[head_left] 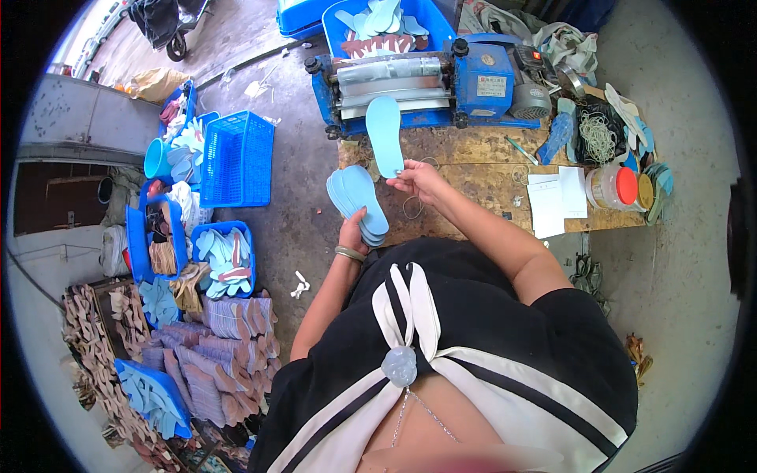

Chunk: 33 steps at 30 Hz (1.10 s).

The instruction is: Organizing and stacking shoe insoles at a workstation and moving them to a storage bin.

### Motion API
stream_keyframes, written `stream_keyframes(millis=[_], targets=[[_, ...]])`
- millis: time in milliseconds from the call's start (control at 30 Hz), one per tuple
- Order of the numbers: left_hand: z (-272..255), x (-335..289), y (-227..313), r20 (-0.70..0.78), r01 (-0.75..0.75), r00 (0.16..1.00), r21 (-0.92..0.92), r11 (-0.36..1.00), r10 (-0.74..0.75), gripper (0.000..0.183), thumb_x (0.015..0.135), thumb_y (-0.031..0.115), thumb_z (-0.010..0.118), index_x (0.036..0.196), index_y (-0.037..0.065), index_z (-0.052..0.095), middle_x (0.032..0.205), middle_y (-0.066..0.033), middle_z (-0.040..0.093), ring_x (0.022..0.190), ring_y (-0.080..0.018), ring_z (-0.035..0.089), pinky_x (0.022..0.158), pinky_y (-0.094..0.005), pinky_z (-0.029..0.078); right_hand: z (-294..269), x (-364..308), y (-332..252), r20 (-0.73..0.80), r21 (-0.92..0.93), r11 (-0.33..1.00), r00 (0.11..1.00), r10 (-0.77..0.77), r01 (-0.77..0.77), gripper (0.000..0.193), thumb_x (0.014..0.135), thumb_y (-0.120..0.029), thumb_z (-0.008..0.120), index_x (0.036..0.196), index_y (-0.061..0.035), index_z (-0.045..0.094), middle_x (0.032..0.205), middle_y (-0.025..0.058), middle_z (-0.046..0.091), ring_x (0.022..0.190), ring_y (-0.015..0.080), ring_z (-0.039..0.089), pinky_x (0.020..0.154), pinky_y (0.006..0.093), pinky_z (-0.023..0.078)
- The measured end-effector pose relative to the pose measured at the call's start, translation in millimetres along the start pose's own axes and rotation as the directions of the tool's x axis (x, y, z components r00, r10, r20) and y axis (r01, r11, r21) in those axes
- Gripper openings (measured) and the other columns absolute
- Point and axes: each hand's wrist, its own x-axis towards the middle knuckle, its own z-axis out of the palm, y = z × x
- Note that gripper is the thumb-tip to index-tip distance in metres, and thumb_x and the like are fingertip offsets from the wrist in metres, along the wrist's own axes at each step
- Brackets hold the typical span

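A fanned stack of light-blue insoles (pixel 356 194) is gripped near its lower end by my left hand (pixel 353 230), at the table's left edge. My right hand (pixel 416 180) pinches the heel end of a single light-blue insole (pixel 383 135). That insole stands away from me, its toe end close in front of the rollers (pixel 390 79) of a blue roller machine (pixel 482 83). Whether the toe touches the machine I cannot tell. Behind the rollers, a blue bin (pixel 430 25) holds several insoles, some light blue and some brown and white.
The machine stands on a worn wooden table (pixel 473 169) with white papers (pixel 556 201), a pen (pixel 521 150) and a red-lidded jar (pixel 613 186) at its right. Left on the floor are a blue basket (pixel 236 158), a bin of insole pieces (pixel 224 258) and stacked insoles (pixel 213 355).
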Motion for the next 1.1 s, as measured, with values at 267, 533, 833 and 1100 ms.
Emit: stream_keyframes(millis=[267, 533, 833, 1100], targets=[[-4, 0, -2, -0.002, 0.008, 1.0, -0.013, 1.0, -0.009, 0.04, 0.082, 0.017, 0.054, 0.117, 0.002, 0.042, 0.1, -0.0119, 0.056, 0.087, -0.0275, 0.059, 0.076, -0.0411, 0.049, 2, 20, -4, -0.05, 0.064, 0.996, 0.997, -0.053, 0.056, 0.023, 0.083, 0.005, 0.042, 0.105, 0.0023, 0.048, 0.098, 0.0147, 0.059, 0.082, 0.0218, 0.063, 0.06, 0.0231, 0.054], [2, -4, -3, 0.006, 0.011, 1.0, 0.003, 1.0, -0.011, 0.041, 0.081, 0.016, 0.055, 0.118, 0.002, 0.042, 0.101, -0.011, 0.056, 0.089, -0.0276, 0.058, 0.078, -0.0415, 0.047, 5, 59, -35, 0.011, -0.02, 0.994, 0.994, -0.11, 0.111, 0.034, 0.082, 0.007, 0.04, 0.115, 0.0017, 0.042, 0.101, 0.0165, 0.056, 0.084, 0.0224, 0.062, 0.06, 0.0228, 0.053], [4, -6, -2, 0.064, -0.028, 0.997, -0.024, 0.999, 0.03, 0.039, 0.082, 0.014, 0.054, 0.117, 0.002, 0.043, 0.101, -0.0109, 0.056, 0.089, -0.0266, 0.058, 0.079, -0.0414, 0.048, -12, 38, 6, -0.048, -0.243, 0.966, 0.996, 0.081, -0.09, 0.039, 0.082, -0.005, 0.051, 0.12, -0.0026, 0.041, 0.1, 0.0099, 0.059, 0.08, 0.0169, 0.061, 0.062, 0.0223, 0.051], [15, -5, -2, 0.128, -0.033, 0.991, 0.023, 0.999, 0.029, 0.037, 0.082, 0.015, 0.055, 0.115, 0.002, 0.043, 0.099, -0.01, 0.057, 0.087, -0.0245, 0.059, 0.076, -0.0393, 0.05, -11, -20, 44, 0.193, -0.583, 0.777, 0.888, 0.417, -0.238, 0.026, 0.078, -0.019, 0.061, 0.101, -0.0076, 0.057, 0.085, 0.0004, 0.062, 0.065, 0.0108, 0.059, 0.056, 0.0224, 0.046]])
